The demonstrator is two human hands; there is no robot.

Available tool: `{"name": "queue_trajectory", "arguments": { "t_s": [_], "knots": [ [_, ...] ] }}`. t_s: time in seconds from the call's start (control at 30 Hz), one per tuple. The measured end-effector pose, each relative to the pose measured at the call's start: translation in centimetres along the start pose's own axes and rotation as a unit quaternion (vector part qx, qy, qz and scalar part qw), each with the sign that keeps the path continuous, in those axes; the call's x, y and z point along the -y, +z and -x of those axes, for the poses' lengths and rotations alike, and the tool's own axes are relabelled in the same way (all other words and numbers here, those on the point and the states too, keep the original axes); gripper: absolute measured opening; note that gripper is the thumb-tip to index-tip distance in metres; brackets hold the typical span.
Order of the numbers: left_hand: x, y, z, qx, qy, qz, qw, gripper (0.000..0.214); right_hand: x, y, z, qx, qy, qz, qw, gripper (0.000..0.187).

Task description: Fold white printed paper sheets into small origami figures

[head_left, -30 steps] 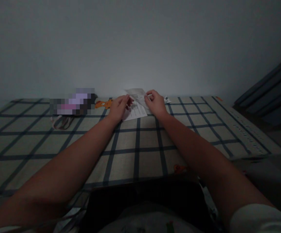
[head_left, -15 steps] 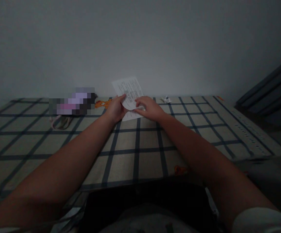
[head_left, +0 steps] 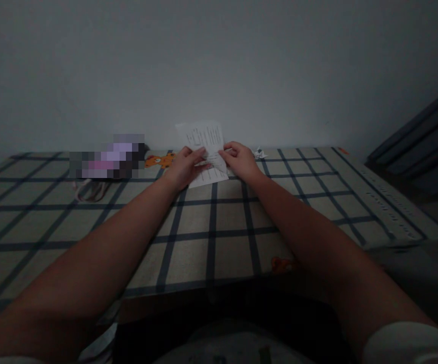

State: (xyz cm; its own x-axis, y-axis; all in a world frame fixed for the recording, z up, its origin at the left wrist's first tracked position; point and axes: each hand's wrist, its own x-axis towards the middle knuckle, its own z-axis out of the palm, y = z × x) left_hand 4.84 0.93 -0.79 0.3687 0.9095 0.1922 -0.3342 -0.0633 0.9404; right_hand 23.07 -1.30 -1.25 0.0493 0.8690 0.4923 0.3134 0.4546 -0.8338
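A printed sheet of paper is held up over the far part of the table, bent across its middle, with its lower part slanting toward me. My left hand grips its left side, thumb on the front face. At the right edge, my right hand pinches the paper between thumb and fingers. The print is too small to read. Just behind my right hand lies a small crumpled white scrap.
A checked tablecloth with orange bear prints covers the table. At the back left lies a blurred-out purple and dark object, with a looped strap in front. A pale wall rises behind; dark folded fabric hangs at the right.
My right hand has moved slightly up and right along the paper's edge. The sheet has turned a little and now creases between my hands.
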Motion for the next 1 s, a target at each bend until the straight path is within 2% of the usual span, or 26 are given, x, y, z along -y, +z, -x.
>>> {"name": "queue_trajectory", "arguments": {
  "t_s": [0.1,0.27,0.37,0.6,0.87,1.0],
  "knots": [
    [0.22,0.32,0.27,0.008,0.002,-0.017,1.000,0.037,0.21,0.14,0.11,0.003,0.026,-0.033,0.999,0.016],
    [0.25,0.09,0.04,-0.050,0.006,-0.015,0.999,0.036,0.40,0.11,0.07,-0.010,0.034,-0.045,0.998,0.019],
    [0.24,-0.11,-0.11,-0.061,0.013,-0.008,0.998,0.036,0.60,-0.15,-0.10,-0.033,0.022,-0.050,0.998,0.020],
    [0.59,-0.19,-0.13,-0.051,0.006,-0.037,0.998,0.038,0.97,-0.07,-0.04,0.009,0.034,-0.077,0.996,0.020],
    [0.11,0.36,0.18,-0.042,-0.025,0.001,0.999,0.031,0.63,-0.09,-0.16,0.007,0.039,-0.077,0.996,0.015],
    [0.25,0.38,0.27,-0.045,-0.009,-0.016,0.999,0.035,0.88,-0.22,-0.07,0.005,0.032,-0.063,0.997,0.014]
  ]
}}
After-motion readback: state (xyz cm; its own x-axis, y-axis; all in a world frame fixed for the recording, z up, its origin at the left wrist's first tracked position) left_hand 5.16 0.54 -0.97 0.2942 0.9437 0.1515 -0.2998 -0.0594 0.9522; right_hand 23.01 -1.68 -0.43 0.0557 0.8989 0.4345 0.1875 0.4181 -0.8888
